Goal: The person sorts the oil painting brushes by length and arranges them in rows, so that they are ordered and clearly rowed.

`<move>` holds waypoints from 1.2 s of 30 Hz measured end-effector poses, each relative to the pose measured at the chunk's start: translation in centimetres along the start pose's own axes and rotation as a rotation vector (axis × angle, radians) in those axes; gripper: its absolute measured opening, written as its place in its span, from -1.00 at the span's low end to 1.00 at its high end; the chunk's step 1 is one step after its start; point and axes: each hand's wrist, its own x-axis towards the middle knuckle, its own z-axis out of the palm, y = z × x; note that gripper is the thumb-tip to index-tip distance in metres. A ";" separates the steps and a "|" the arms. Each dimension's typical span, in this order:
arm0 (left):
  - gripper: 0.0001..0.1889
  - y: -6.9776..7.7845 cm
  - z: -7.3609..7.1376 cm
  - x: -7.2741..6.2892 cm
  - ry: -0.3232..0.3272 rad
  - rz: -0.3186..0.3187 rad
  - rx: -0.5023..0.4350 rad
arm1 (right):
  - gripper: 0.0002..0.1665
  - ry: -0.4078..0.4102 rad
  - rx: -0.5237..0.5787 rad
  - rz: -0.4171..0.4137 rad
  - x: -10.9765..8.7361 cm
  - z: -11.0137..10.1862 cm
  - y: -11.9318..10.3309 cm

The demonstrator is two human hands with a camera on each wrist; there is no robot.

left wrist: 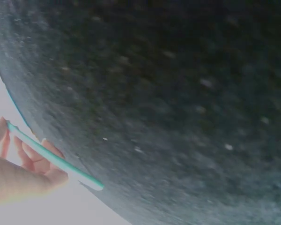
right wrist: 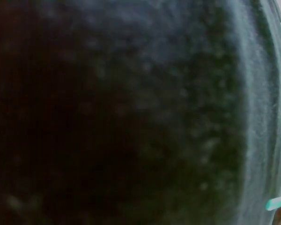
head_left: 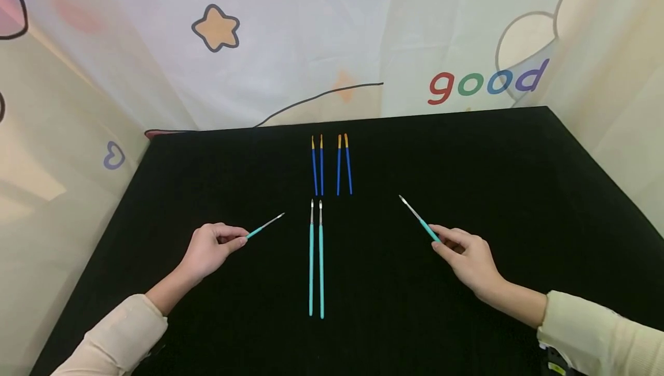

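Note:
My left hand [head_left: 214, 249] pinches a turquoise-handled paintbrush [head_left: 266, 225] between thumb and fingers, its bristle tip pointing up and to the right. In the left wrist view the rear of that turquoise handle [left wrist: 56, 159] runs back under the palm. On the right, my right hand [head_left: 469, 258] pinches a second turquoise paintbrush [head_left: 419, 220], tip toward the upper left. Between the hands, two more turquoise paintbrushes [head_left: 311, 266] lie side by side, bristles away from me. Only the handle end [right wrist: 277, 203] of the right brush shows in the right wrist view.
Beyond the turquoise pair, several blue paintbrushes [head_left: 322, 171] with orange-brown tips lie in two pairs on the black tabletop [head_left: 467, 162]. A pale curtain [head_left: 311, 30] with a star and the word "good" hangs behind the table's far edge.

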 end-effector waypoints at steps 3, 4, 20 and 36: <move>-0.89 0.5 0.1 0.1 0.013 0.006 -0.023 | -0.63 -0.004 0.008 0.001 0.2 0.0 -0.2; -0.89 0.6 0.1 0.1 0.019 0.005 -0.032 | -0.63 -0.005 0.010 0.002 0.3 0.0 -0.3; -0.82 3.2 0.3 0.0 -0.003 -0.109 -0.247 | -0.64 -0.032 0.098 0.008 0.6 0.5 -0.6; -0.76 4.9 1.3 0.1 -0.176 -0.192 -0.588 | -0.63 -0.088 0.204 0.064 1.2 0.4 -2.1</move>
